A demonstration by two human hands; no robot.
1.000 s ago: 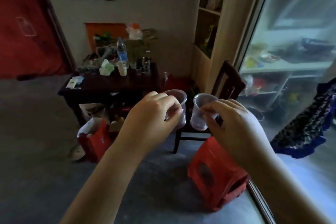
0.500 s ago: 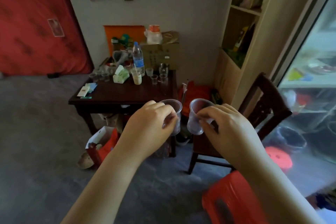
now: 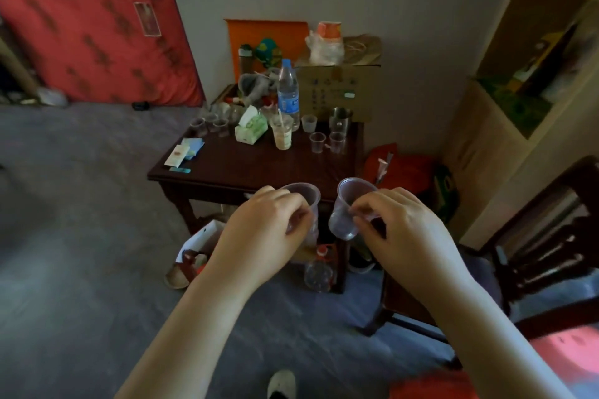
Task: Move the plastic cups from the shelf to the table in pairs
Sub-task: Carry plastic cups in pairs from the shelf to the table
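A person carries two clear plastic cups toward a cluttered dark table (image 3: 240, 168), one in each hand, both held out in the air short of the table's near edge. The left hand (image 3: 265, 233) is curled around the left cup (image 3: 304, 201), thumb and fingers closed on its wall just below the rim; the right hand (image 3: 405, 230) pinches the right cup (image 3: 348, 210) by its side, fingertips pressed to the thin wall, the cup tipped slightly so its mouth leans left. The two cups ride just beside each other, not touching. Several more small clear cups (image 3: 327, 141) already stand near the table's back right corner, beside a water bottle (image 3: 287, 91) and a tissue pack (image 3: 251, 128). The open shelf (image 3: 518, 81) stands against the wall at right. Both cups look empty, though the dim light makes that hard to confirm. Such cups are likely very light, thin and easily crushed, so a gentle grip high on the wall near the stiffer rim should suit them, and they will probably tip easily once set down
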